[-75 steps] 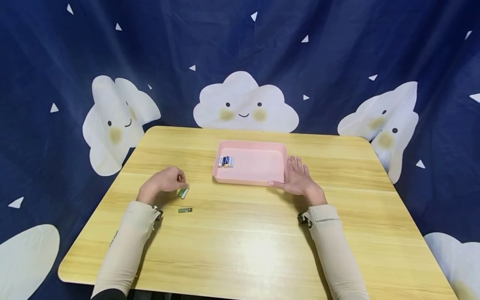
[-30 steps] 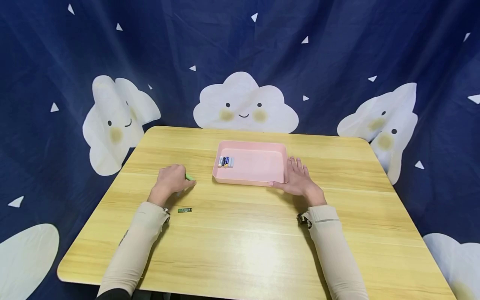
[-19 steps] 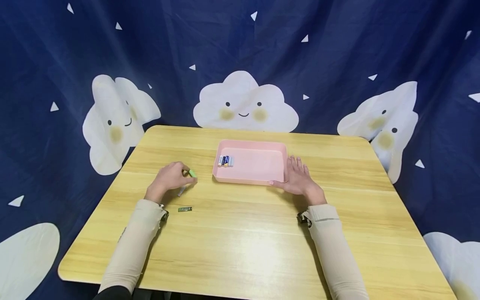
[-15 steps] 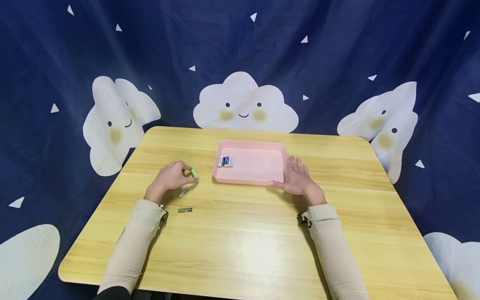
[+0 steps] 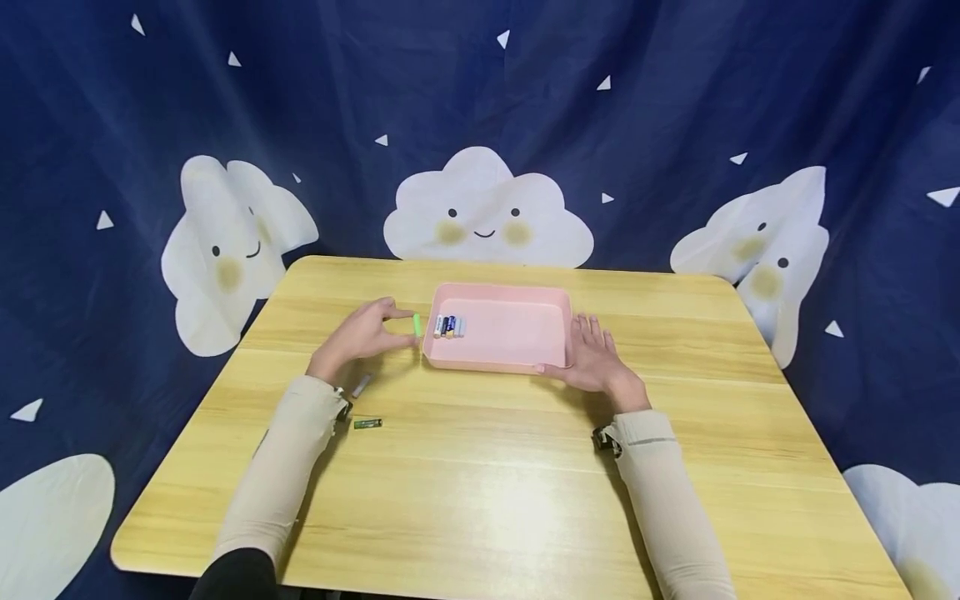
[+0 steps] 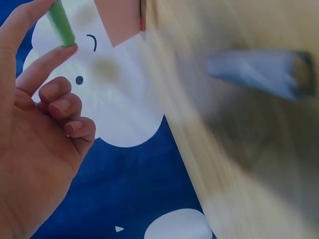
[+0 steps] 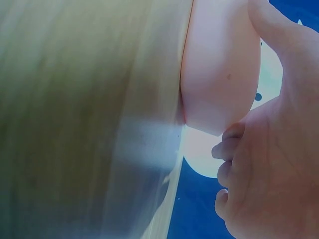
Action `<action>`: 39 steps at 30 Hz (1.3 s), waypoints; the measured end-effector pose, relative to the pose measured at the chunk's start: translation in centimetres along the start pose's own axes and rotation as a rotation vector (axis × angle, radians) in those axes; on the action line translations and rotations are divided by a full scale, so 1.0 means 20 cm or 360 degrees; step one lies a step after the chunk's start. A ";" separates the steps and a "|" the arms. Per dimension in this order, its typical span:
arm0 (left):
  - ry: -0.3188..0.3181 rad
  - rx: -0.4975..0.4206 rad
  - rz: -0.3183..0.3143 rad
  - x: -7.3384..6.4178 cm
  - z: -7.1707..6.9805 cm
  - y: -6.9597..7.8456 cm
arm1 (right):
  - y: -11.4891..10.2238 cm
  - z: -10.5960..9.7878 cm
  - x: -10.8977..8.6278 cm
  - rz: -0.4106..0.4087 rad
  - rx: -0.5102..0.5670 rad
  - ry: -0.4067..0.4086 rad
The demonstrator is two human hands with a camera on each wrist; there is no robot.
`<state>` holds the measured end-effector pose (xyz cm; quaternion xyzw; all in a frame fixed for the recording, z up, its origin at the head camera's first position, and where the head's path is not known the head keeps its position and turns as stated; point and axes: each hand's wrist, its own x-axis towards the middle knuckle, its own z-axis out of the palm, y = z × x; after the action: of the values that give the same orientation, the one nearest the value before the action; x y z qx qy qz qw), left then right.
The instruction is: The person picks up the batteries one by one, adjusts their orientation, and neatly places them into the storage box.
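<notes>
My left hand [image 5: 363,332] pinches a bright green battery [image 6: 61,24] end to end between thumb and index finger, its other fingers curled in. It holds the battery just off the left wall of a shallow pink tray [image 5: 480,365]. Several batteries [image 5: 450,327] lie side by side within the tray, along its left end. At the tray's front right corner rests my right hand [image 5: 596,362], fingers straight along the right wall and thumb at the front wall. In the right wrist view the tray's outer wall [image 7: 219,74] is beside that thumb and palm.
On the wooden table [image 5: 480,467], a pale grey battery [image 5: 362,385] lies below my left wrist, blurred in the left wrist view. A dark green battery [image 5: 367,423] lies nearer the front. A navy curtain [image 5: 337,83] with clouds hangs behind the table.
My left hand has picked up the green battery from beside the pale one and carried it right and away from me to the tray, turning it upright. The right hand has stayed put.
</notes>
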<state>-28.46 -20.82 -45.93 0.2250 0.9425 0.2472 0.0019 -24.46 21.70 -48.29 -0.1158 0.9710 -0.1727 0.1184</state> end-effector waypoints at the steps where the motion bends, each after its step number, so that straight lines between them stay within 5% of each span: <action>1: 0.0004 -0.0009 0.0025 0.02 0.00 0.00 | 0.00 0.00 0.00 0.0002 0.0002 -0.0003; 12: -0.0087 -0.0131 0.0111 0.18 0.03 0.02 | -0.01 -0.01 -0.01 -0.0002 -0.0005 -0.0009; 25: -0.0227 -0.0082 0.0181 0.34 0.08 0.11 | -0.01 0.00 -0.02 -0.0009 0.0012 0.0005; 39: -0.0347 0.0050 0.0231 0.42 0.19 0.15 | -0.01 0.00 -0.02 0.0005 0.0007 0.0014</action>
<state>-34.40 -13.20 -46.89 0.3182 0.9216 0.2060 0.0829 -24.16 21.63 -48.09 -0.1131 0.9713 -0.1752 0.1146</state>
